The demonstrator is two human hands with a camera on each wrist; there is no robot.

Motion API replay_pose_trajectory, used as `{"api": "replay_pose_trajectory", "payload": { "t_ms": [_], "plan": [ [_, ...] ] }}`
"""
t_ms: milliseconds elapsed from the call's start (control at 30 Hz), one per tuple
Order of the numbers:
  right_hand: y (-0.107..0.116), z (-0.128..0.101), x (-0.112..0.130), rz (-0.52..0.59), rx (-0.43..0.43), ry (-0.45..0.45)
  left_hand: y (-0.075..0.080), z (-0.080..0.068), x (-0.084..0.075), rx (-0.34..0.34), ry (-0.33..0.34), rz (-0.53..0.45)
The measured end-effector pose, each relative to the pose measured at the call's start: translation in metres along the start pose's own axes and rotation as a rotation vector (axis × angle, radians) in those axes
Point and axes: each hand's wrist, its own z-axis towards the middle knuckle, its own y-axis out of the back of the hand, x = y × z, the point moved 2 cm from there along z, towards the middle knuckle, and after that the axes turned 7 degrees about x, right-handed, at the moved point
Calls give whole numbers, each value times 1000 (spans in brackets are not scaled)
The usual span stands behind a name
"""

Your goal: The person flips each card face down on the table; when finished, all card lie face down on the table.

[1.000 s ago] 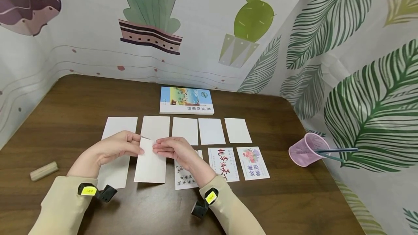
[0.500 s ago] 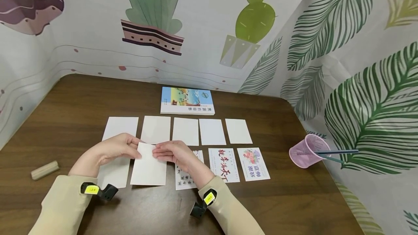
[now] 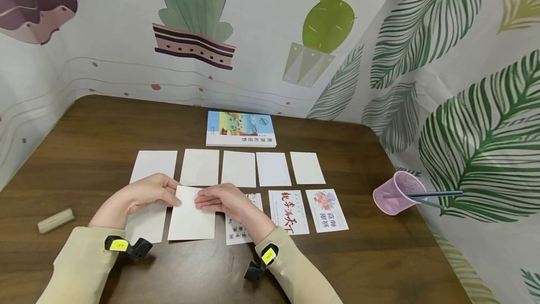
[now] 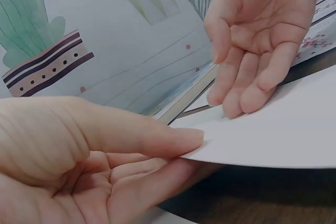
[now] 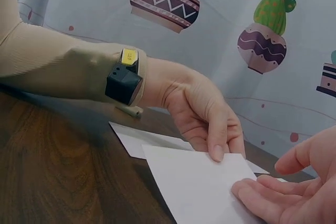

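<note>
A plain white card [image 3: 191,223] lies close over the table's near middle, its near edge slightly raised. My left hand [image 3: 153,193] pinches its left side. In the left wrist view the thumb presses on top of the card [image 4: 268,140], with fingers underneath. Loosely bent fingers of my right hand [image 3: 225,201] touch the card's upper right, palm facing inward; the thumb stands apart from the card in the right wrist view. My right forearm partly covers a card with black handwriting [image 3: 238,231]. Under my left hand, another blank card [image 3: 145,224] is partly hidden.
Several blank cards, including a middle one [image 3: 239,169], form a row behind the hands. To the right lie a red-lettered card [image 3: 288,212] and a flower card [image 3: 326,210]. A book [image 3: 240,129], a pink mesh cup [image 3: 392,198] holding pens and a wooden block [image 3: 56,221] surround them.
The white card has come down and flattened toward the table, both hands going with it. My left hand keeps its pinch, and the right fingers stay at the card's upper right.
</note>
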Motion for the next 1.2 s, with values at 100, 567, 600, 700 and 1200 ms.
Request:
{"api": "replay_pose_trajectory", "payload": {
  "t_ms": [100,567,600,700,1200],
  "plan": [
    [0,2,-1,-2,-11,-5,1,0,0,7,0,9],
    [0,2,-2,12,-28,-5,17,-17,-3,-33,0,43],
    [0,2,-1,14,-27,-7,17,-18,-3,-35,2,45],
    [1,2,-2,4,-23,4,18,-19,-4,-42,9,54],
    [7,-3,5,-14,-9,63,11,-7,-6,-83,-39,-72]
  ]
}}
